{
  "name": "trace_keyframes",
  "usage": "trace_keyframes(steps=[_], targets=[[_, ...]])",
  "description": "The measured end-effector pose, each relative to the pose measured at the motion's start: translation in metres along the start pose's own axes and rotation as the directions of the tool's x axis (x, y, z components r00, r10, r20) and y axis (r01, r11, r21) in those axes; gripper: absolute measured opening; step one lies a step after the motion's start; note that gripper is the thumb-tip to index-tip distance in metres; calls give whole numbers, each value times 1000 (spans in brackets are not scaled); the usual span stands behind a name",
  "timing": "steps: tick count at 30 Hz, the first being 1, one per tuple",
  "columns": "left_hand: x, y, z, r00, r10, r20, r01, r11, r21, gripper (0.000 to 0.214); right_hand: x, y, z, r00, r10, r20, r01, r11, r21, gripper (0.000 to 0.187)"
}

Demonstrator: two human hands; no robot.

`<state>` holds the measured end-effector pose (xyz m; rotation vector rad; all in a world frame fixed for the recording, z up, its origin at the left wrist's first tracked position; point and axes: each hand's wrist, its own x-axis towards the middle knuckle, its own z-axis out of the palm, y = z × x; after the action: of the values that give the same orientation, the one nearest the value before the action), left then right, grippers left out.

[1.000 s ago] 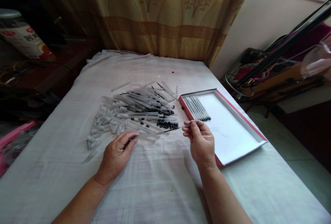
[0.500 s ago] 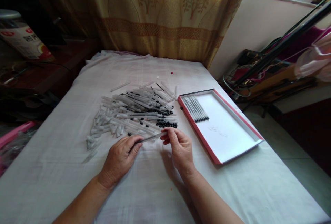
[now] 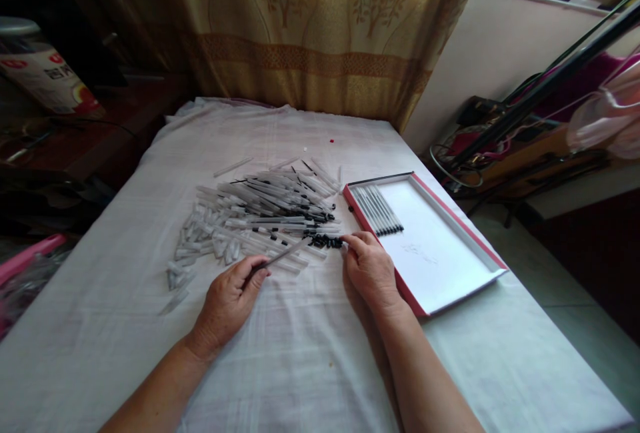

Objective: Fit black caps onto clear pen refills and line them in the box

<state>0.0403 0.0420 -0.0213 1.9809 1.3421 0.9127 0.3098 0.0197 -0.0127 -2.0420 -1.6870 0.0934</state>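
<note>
My left hand pinches one end of a slim clear pen with a dark core. The pen slants up to the right, its free end over the pile. My right hand stretches its index finger to the edge of a small heap of black end plugs. Its other fingers are partly hidden below, and I see nothing held in it. Beyond the hands lies a loose pile of clear pen barrels and dark refills, with clear caps along its left side.
To the right lies a shallow red-edged box lid, holding a row of pens with black ends. A white cloth covers the table. A patterned curtain hangs behind; a labelled canister stands at far left.
My right hand has let go of the pen and moved right to the black plugs. My left hand keeps the pen, which now tilts more steeply upward.
</note>
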Motion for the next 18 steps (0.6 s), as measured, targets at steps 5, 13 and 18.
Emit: trace_keyframes(steps=[5,13,18], targets=[[0,2,0,1000,19,18,-20,999,27,34,2,-5,3,999,-11,47,16,995,-102,25],[1,3,0,996,90,10,-90,993,77,33,9,-4,7,999,18,28,-14,990,-142,13],[1,3,0,994,113,5,-113,988,104,32,5,0,8,997,50,-51,-50,999,14,18]])
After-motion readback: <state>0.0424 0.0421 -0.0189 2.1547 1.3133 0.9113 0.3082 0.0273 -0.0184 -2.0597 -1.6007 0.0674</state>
